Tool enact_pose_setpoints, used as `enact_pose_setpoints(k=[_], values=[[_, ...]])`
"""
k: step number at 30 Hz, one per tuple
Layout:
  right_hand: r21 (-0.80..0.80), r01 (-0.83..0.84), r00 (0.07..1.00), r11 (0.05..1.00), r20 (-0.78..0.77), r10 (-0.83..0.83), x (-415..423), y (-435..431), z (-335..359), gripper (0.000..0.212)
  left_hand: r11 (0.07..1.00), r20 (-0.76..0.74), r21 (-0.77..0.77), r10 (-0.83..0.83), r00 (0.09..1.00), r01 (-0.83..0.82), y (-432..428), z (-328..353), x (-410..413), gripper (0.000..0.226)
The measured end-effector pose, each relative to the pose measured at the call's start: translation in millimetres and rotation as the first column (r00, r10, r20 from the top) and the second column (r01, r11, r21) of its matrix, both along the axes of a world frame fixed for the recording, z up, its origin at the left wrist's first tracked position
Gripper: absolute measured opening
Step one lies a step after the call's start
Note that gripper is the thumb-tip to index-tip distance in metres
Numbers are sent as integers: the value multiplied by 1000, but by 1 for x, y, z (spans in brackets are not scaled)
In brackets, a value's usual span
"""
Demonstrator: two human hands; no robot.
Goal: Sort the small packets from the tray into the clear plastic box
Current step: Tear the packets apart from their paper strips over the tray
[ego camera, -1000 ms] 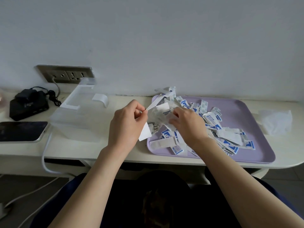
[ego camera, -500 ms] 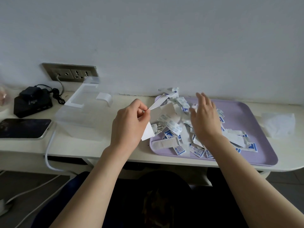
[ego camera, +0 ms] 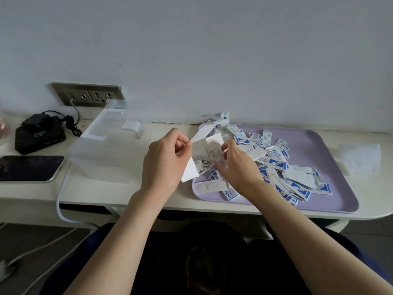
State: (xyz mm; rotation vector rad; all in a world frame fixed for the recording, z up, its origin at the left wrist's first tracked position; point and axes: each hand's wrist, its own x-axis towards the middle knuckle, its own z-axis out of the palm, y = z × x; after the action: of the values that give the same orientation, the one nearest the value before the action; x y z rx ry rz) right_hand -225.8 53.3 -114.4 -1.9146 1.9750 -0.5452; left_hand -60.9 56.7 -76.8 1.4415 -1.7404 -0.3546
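The person sits at the tabletop [ego camera: 32,192] with both hands held up just over the near left corner of the purple tray [ego camera: 308,145]. The left hand [ego camera: 163,160] pinches a bunch of white packets [ego camera: 190,172] between thumb and fingers; one strip pokes up and away from it and another hangs down below the palm. The right hand [ego camera: 238,167] is close beside it, fingers curled, and seems to pinch a blurred packet [ego camera: 214,154] that it holds up against the bunch. It is too fuzzy to tell how tight the hold is. Most of the work is not done yet: a big pile of packets [ego camera: 276,162], white with blue marks, lies heaped on the tray. The clear plastic box [ego camera: 100,154] stands to the left of the hands, near but not touching them, and I cannot make out any packets inside it. So I think this is the gathering step, where packets are picked out one by one and stacked in the left hand. Next, I guess the right hand must slide its packet flat onto the bunch so the edges line up. Then the left hand has to carry the bunch over to the box without letting the loose strips slip. A phone [ego camera: 29,167] lies further left on the tabletop
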Motion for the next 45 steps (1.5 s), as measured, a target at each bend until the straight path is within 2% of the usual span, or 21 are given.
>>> enact_pose_setpoints(k=[3,7,12,13,15,17,18,21,23,30,34,40,45], values=[[-38,35,999,999,-11,-36,-3,-3,4,21,1000,3,-3,21,1000,-21,-1,1,0,13],[-135,129,978,982,-146,-148,-17,-8,8,22,998,-6,-10,56,998,-56,-2,3,2,14],[-184,178,983,967,-21,-185,-22,-7,10,54,998,9,-7,64,998,-64,-1,3,3,13],[-238,157,986,959,-17,-166,-20,-6,11,54,998,8,-2,60,998,-60,-1,3,3,13],[-321,53,999,946,21,-49,-13,-3,15,40,999,3,15,45,999,-45,0,3,3,14],[-273,-86,991,958,78,111,-4,3,19,19,999,0,21,25,1000,-25,0,3,2,14],[-203,-150,982,968,81,169,0,6,20,18,1000,2,20,14,1000,-14,1,3,1,13],[14,-219,974,976,-45,220,6,10,15,33,999,42,40,-22,999,20,4,2,-2,11],[68,-207,973,976,-87,213,7,8,14,36,997,73,65,-55,996,51,7,1,-5,10],[-10,-236,939,972,-259,225,12,2,3,29,992,110,89,-99,989,89,10,-1,-7,14],[-149,-197,947,969,-286,148,10,-1,1,29,992,74,94,-96,993,89,10,1,-6,14],[-246,-117,992,962,-70,103,12,-1,6,19,995,78,90,-61,995,54,8,3,-3,13],[-341,48,972,939,232,35,-10,-2,19,11,996,69,65,49,996,-54,1,5,1,17]])
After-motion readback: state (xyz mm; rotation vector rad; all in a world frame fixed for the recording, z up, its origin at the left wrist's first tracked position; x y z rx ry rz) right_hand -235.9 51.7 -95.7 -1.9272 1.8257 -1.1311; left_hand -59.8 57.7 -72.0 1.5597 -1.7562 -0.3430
